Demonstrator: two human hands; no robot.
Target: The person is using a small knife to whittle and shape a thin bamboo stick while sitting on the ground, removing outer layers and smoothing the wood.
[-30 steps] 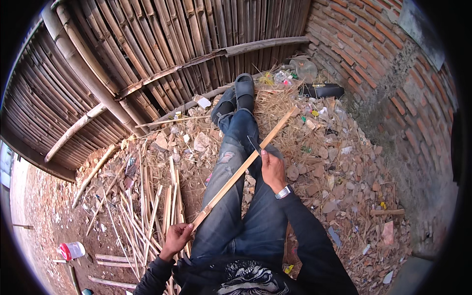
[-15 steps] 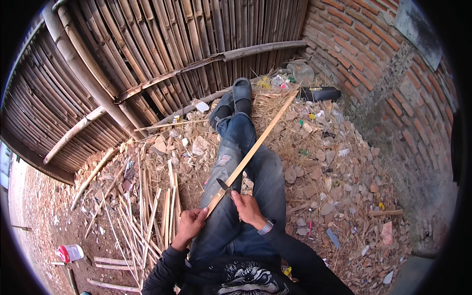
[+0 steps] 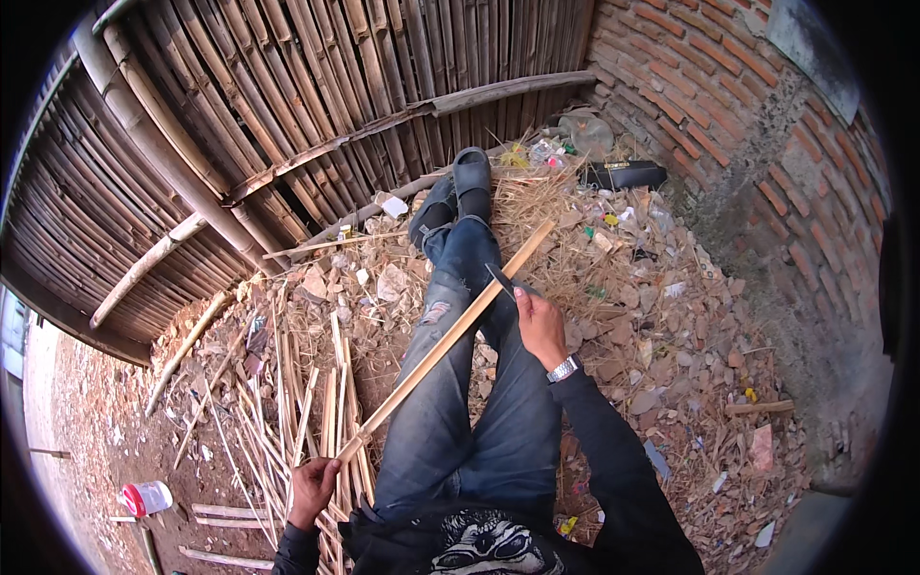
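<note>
**A:** In the head view, what did the left hand [image 3: 311, 489] have?

**B:** Its fingers were wrapped tight around the near end of a long bamboo strip [image 3: 450, 335]. The hand sat low, beside the person's left hip, just above a loose pile of split bamboo slats [image 3: 316, 412] on the ground.

**A:** And where did the strip run?

**B:** It slanted up and to the right from that hand, crossed over the left thigh of the blue jeans [image 3: 460, 383], and ended over the straw near the shins.

**A:** The right hand [image 3: 539, 326]?

**B:** Fingers closed on the handle of a dark-bladed knife [image 3: 500, 281]. The blade pointed up and left and met the strip about two-thirds of the way along it. A wristwatch [image 3: 564, 368] showed at the black sleeve.

**A:** What lay around?

**B:** The legs stretched out toward a bamboo wall [image 3: 287, 115], feet in dark shoes [image 3: 470, 172]. A brick wall [image 3: 747, 144] stood on the right, with rubble and straw below it. A red-and-white container [image 3: 146, 498] lay on the dirt at lower left, well apart from the hands.
</note>
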